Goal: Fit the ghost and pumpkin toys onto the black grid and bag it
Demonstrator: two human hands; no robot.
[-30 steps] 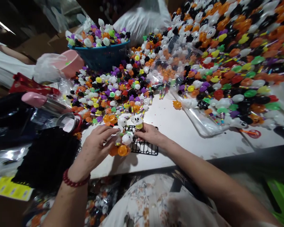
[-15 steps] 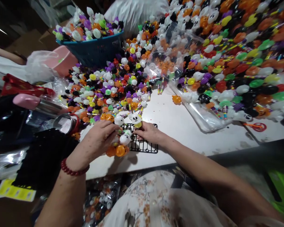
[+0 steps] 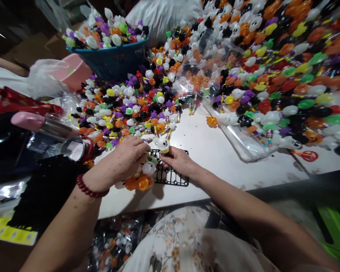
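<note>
A black grid rack point(image 3: 172, 176) lies on the white table near its front edge. Over the rack's left part my left hand point(image 3: 127, 158) is closed, its fingertips among several toppers; what exactly it grips is hidden. Below those fingers are a white ghost topper point(image 3: 149, 168) and an orange pumpkin topper point(image 3: 144, 183). My right hand point(image 3: 177, 160) pinches a white ghost-faced piece point(image 3: 162, 144) that stands upright above the rack's back edge. The lower part of this piece is hidden by the fingers.
Colourful toppers point(image 3: 130, 100) are heaped across the table's back. A blue basket point(image 3: 110, 60) full of them stands at back left. Clear plastic bags point(image 3: 248, 145) lie right of centre. A steel mug point(image 3: 75, 149) and a pink-lidded bottle point(image 3: 30, 121) are at left.
My left hand has moved slightly up and over the toppers, covering a white one and an orange one behind it. The ghost-faced piece in my right hand has turned a little to the right.
</note>
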